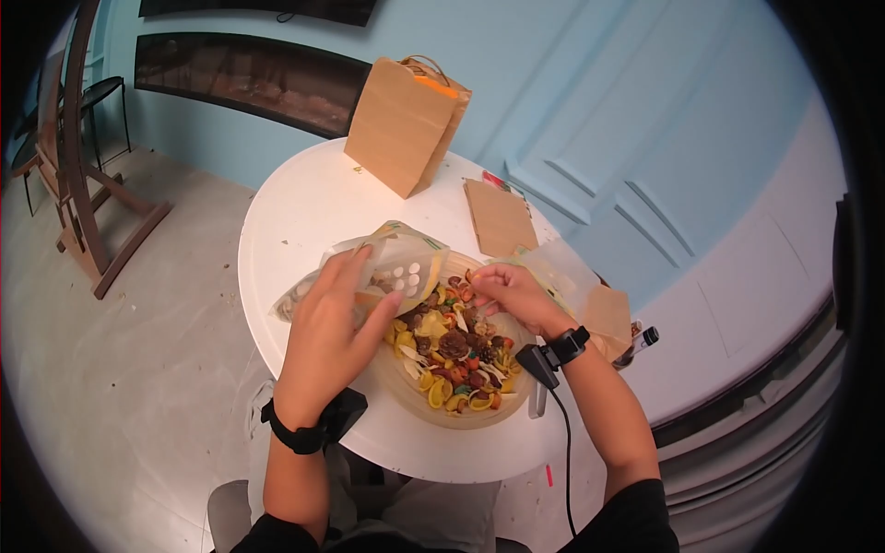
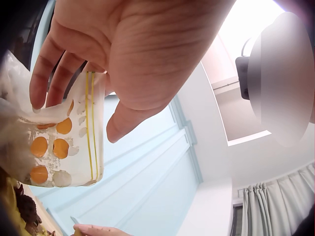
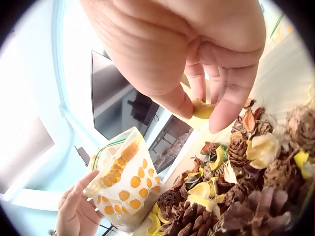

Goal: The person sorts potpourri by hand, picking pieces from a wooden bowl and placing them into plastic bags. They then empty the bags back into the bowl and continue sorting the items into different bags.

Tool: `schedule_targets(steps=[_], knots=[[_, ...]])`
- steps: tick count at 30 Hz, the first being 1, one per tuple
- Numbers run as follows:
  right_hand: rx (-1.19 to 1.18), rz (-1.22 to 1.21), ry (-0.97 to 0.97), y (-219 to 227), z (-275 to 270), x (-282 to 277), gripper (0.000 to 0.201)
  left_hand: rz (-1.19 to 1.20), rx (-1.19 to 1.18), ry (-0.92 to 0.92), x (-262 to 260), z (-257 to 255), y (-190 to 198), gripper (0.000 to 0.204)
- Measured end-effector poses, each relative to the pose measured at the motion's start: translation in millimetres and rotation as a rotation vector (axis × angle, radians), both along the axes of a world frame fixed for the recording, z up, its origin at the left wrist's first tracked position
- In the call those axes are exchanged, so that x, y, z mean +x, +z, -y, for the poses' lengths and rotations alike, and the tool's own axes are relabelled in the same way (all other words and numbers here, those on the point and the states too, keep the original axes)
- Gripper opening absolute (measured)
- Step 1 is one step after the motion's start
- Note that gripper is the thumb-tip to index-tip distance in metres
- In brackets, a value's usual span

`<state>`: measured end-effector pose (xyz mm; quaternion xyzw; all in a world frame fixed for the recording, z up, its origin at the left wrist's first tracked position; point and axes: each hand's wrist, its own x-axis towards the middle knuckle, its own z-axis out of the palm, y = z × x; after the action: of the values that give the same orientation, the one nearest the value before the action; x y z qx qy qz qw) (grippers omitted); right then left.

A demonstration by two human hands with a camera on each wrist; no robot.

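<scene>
Head view: right hand (image 1: 512, 293) pinched a yellow piece (image 3: 203, 109) at the mix (image 1: 452, 343)

The step in hand looked like fingertip work between the bowl (image 1: 398, 392) and the dotted bag (image 1: 415, 251); which way the pieces were going could not be told. The next move seemed to call for a light pinch, since so dry a piece might crack, and for a bag kept from slumping.

The right hand gripped the yellow piece between thumb and fingertips, just above the far right part of the mix, its forearm angled inward from the near right. The left hand (image 1: 323, 336) was spread, not clenched: its fingers reached along the bag, while its thumb stood out to the side. Whether it bore the bag's weight was unclear.

The bowl stood on the white table (image 1: 286, 221), filled with cones and dried petals; the bag leaned, tilted, at its far left side.
</scene>
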<state>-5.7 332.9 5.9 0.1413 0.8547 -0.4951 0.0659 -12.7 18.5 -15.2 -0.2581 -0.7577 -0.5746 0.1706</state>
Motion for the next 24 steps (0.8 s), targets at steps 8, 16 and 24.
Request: schedule_targets(steps=[8, 16, 24], knots=[[0.914, -0.168, 0.208, -19, -21, 5, 0.032, 0.010, 0.002, -0.018, 1, -6, 0, 0.051], [0.799, -0.102, 0.236, -40, 0, -11, 0.018, -0.048, -0.057, 0.017, -2, -5, -4, 0.055], [0.587, -0.217, 0.026, -29, -7, -12, 0.021, 0.029, 0.006, -0.022, 2, 0, 2, 0.051]])
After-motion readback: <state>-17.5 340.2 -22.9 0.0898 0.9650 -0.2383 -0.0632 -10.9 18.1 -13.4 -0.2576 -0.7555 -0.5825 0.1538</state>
